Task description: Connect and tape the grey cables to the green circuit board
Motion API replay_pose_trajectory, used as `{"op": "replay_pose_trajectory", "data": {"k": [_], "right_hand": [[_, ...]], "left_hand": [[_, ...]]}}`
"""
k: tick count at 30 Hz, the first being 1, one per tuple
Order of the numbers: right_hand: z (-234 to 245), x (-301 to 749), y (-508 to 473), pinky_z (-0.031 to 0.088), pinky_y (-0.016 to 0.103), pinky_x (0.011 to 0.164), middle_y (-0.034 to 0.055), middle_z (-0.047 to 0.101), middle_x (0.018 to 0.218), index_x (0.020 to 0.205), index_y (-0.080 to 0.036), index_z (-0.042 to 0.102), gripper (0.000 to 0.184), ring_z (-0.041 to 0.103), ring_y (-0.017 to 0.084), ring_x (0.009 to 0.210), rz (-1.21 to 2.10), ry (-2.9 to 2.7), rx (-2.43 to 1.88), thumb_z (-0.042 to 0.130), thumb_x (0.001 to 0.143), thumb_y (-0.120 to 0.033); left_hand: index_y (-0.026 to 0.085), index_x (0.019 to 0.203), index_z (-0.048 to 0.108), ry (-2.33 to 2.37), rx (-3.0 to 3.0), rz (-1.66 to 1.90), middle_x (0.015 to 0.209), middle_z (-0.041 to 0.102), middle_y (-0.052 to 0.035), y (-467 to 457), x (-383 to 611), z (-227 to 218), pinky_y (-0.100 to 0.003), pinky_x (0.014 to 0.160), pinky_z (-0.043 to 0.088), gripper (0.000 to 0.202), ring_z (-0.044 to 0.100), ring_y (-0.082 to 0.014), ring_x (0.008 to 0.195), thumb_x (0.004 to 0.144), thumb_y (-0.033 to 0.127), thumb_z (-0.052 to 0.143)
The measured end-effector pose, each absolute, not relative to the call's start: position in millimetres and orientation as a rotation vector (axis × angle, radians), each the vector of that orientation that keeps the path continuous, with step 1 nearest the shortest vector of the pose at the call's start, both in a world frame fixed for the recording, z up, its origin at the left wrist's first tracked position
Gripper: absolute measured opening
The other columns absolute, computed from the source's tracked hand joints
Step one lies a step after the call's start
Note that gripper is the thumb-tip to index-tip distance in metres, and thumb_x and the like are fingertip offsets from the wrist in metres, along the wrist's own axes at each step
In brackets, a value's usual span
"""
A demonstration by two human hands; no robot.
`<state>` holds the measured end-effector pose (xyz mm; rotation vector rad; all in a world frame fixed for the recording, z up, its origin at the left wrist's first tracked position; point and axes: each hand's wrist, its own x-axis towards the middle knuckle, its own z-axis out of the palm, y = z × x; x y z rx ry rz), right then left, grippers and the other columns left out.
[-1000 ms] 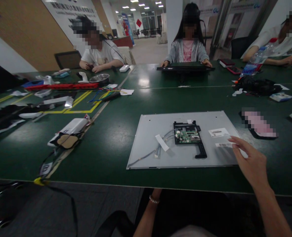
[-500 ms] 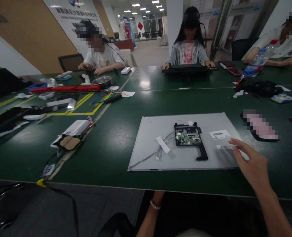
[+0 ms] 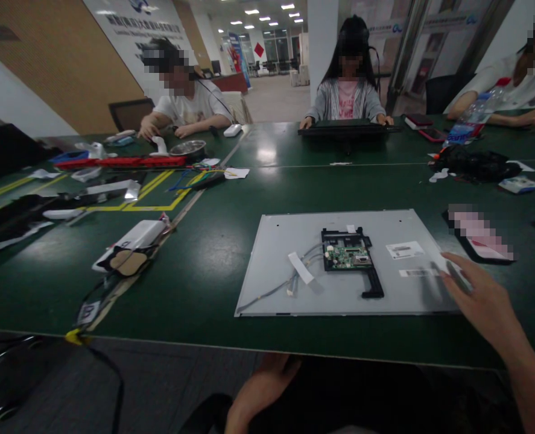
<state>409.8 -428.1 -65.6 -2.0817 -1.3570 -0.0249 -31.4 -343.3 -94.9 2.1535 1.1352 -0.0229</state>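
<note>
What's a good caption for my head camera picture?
Right hand at a panel's edge, circuit board on top, left hand below the table.

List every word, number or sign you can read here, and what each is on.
Wall sign: Chinese characters, seemingly ending "有限公司"; rest and line below too blurred.
Tag on the cord: one character, "B" or "8", cannot tell.
Panel: upper label and lower label carry print, too small to read.
Bottle: lettering, too blurred.
Glass sign: too blurred.
</note>
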Motion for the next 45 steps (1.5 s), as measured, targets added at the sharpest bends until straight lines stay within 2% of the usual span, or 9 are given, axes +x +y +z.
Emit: {"op": "replay_pose_trajectory", "data": {"k": [2, 4, 8, 11, 14, 20, 30, 35, 45], "right_hand": [[-66.7, 414.1, -428.8, 0.047, 0.052, 0.096, 0.0137, 0.061, 0.132, 0.132, -0.020, 0.056, 0.055, 0.059, 0.035, 0.117, 0.020, -1.375, -2.094, 0.046, 0.090, -0.054], [-67.5, 416.5, -429.1, 0.049, 0.051, 0.092, 0.0141, 0.061, 0.132, 0.132, -0.020, 0.056, 0.057, 0.060, 0.035, 0.115, 0.073, -1.359, -2.111, 0.046, 0.089, -0.056], [-69.4, 418.5, -429.0, 0.053, 0.045, 0.081, 0.0138, 0.061, 0.132, 0.132, -0.020, 0.057, 0.058, 0.062, 0.034, 0.111, 0.139, -1.290, -2.141, 0.047, 0.088, -0.057], [-72.4, 418.0, -428.3, 0.054, 0.044, 0.080, 0.0121, 0.060, 0.134, 0.134, -0.023, 0.055, 0.057, 0.063, 0.033, 0.110, 0.151, -1.275, -2.143, 0.047, 0.088, -0.056], [-76.4, 416.5, -426.2, 0.050, 0.049, 0.091, 0.0117, 0.061, 0.132, 0.133, -0.023, 0.055, 0.055, 0.062, 0.034, 0.112, 0.061, -1.305, -2.128, 0.046, 0.089, -0.055], [-81.5, 418.2, -422.0, 0.047, 0.053, 0.096, 0.0127, 0.063, 0.128, 0.132, -0.021, 0.055, 0.054, 0.062, 0.034, 0.112, -0.039, -1.320, -2.112, 0.046, 0.090, -0.053], [-71.8, 400.8, -421.0, 0.050, 0.047, 0.095, 0.0119, 0.067, 0.123, 0.129, -0.020, 0.060, 0.051, 0.066, 0.030, 0.105, -0.102, -1.241, -2.052, 0.048, 0.091, -0.052], [-76.5, 400.0, -423.8, 0.053, 0.045, 0.089, 0.0115, 0.069, 0.119, 0.126, -0.020, 0.061, 0.050, 0.069, 0.029, 0.098, -0.150, -1.324, -2.063, 0.049, 0.091, -0.053], [-84.3, 406.9, -427.6, 0.055, 0.042, 0.086, 0.0110, 0.069, 0.119, 0.122, -0.020, 0.063, 0.050, 0.070, 0.029, 0.097, -0.215, -1.379, -2.117, 0.045, 0.092, -0.055]], "left_hand": [[0.034, 0.139, 0.053, 0.874, 2.010, -0.164, 0.141, 0.056, 0.0003, -351.4, -52.7, -57.3, -0.035, 0.111, 0.040, 0.045, 0.054, -0.0215, 0.128, 0.094, 0.036, 0.049], [0.037, 0.138, 0.055, 0.688, 1.954, -0.175, 0.140, 0.057, 0.0012, -356.7, -68.3, -20.3, -0.032, 0.110, 0.042, 0.042, 0.055, -0.0199, 0.128, 0.096, 0.038, 0.048], [0.031, 0.123, 0.068, 0.979, 1.994, 0.277, 0.126, 0.067, -0.0032, -349.4, -62.3, 19.2, -0.037, 0.108, 0.044, 0.038, 0.059, -0.0235, 0.121, 0.096, 0.043, 0.045], [0.024, 0.129, 0.061, 1.334, 2.031, 0.679, 0.133, 0.062, -0.0062, -327.6, -32.1, 15.3, -0.041, 0.110, 0.042, 0.042, 0.056, -0.0242, 0.125, 0.096, 0.042, 0.043], [0.019, 0.136, 0.053, 1.543, 2.202, 0.851, 0.137, 0.058, -0.0111, -302.8, -5.4, -1.1, -0.043, 0.110, 0.041, 0.045, 0.054, -0.0251, 0.126, 0.096, 0.038, 0.043], [0.016, 0.140, 0.044, 1.740, 2.450, 0.554, 0.139, 0.056, -0.0166, -284.0, 4.3, -25.8, -0.058, 0.111, 0.031, 0.044, 0.053, -0.0290, 0.128, 0.098, 0.028, 0.036], [0.013, 0.140, 0.045, 1.808, 2.491, 0.559, 0.140, 0.054, -0.0178, -281.8, 1.7, -29.8, -0.057, 0.113, 0.028, 0.045, 0.048, -0.0287, 0.134, 0.100, 0.027, 0.032], [0.011, 0.141, 0.044, 1.860, 2.482, 0.648, 0.138, 0.056, -0.0185, -279.8, -0.8, -36.0, -0.059, 0.115, 0.022, 0.046, 0.049, -0.0287, 0.133, 0.100, 0.027, 0.032], [0.013, 0.145, 0.037, 1.894, 2.378, 0.874, 0.143, 0.051, -0.0182, -288.0, 0.5, -35.7, -0.066, 0.113, 0.019, 0.047, 0.036, -0.0311, 0.142, 0.100, 0.026, 0.035]]}}
